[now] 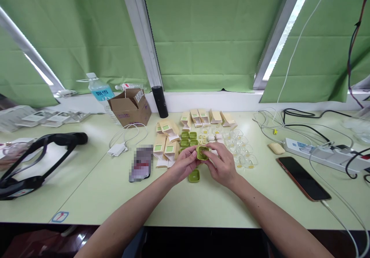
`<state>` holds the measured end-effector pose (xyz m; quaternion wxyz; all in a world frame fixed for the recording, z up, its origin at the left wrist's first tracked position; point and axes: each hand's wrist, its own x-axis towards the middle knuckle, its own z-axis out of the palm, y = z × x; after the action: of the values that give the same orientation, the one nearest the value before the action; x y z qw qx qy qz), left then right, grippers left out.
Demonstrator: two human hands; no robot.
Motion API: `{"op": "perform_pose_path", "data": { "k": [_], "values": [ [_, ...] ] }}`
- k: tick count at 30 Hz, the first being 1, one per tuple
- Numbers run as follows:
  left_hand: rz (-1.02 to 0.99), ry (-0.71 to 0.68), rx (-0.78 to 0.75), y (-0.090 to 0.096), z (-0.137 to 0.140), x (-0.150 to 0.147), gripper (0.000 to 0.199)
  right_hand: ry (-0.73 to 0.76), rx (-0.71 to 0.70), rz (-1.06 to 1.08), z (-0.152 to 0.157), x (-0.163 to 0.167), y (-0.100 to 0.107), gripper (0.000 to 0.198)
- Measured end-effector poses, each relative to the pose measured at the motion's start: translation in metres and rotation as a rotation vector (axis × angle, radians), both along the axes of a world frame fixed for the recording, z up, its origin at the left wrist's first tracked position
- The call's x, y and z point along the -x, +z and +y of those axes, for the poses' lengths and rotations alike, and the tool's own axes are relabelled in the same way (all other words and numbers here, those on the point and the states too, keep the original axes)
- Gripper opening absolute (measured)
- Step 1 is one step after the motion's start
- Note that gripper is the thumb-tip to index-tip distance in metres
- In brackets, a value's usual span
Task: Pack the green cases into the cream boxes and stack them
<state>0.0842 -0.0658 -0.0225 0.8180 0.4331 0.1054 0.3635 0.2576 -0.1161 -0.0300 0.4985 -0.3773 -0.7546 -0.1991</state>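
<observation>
A small green square container (200,154) is held up over the middle of the table, its open side tilted toward me. My left hand (184,163) grips it from the left, thumb along its near side. My right hand (223,163) is closed at its right side, fingertips reaching into the opening; whether they pinch a small part inside is hidden. Just below lies another green square container (194,176) on the table. Several more green containers (185,142) stand in rows behind my hands. Beside them are tiny yellow pieces (204,137), white rolls (211,137) and clear plastic covers (240,150).
Open paper boxes (171,149) stand left and behind. A phone (303,177), a power strip (315,152) and cables lie right. Leftward are a blurred flat item (141,163), a white charger (117,149), a cardboard box (131,107), a black bottle (160,102) and a black headset (43,161).
</observation>
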Motion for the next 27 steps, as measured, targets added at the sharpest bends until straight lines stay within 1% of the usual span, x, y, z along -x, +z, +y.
{"op": "perform_pose_path", "data": {
  "k": [4,10,14,19,27],
  "values": [
    [0.002,-0.012,-0.011,0.0012,-0.0009,0.0006,0.042,0.01,-0.004,-0.012,-0.0006,-0.0009,0.0022,0.028],
    [0.024,0.005,-0.011,-0.0009,0.0002,0.0023,0.045,0.041,0.01,-0.027,-0.0013,-0.0041,0.0067,0.03],
    [0.039,0.012,0.006,-0.0003,-0.0006,0.0021,0.045,0.062,0.002,-0.013,-0.0002,-0.0054,0.0057,0.031],
    [0.04,0.009,-0.021,0.0,-0.0012,0.001,0.046,0.07,0.006,0.034,-0.0001,-0.0027,0.0029,0.03],
    [0.059,0.014,-0.009,0.0002,0.0,0.0013,0.048,0.083,0.003,0.052,-0.0014,-0.002,0.0047,0.029]
  ]
}}
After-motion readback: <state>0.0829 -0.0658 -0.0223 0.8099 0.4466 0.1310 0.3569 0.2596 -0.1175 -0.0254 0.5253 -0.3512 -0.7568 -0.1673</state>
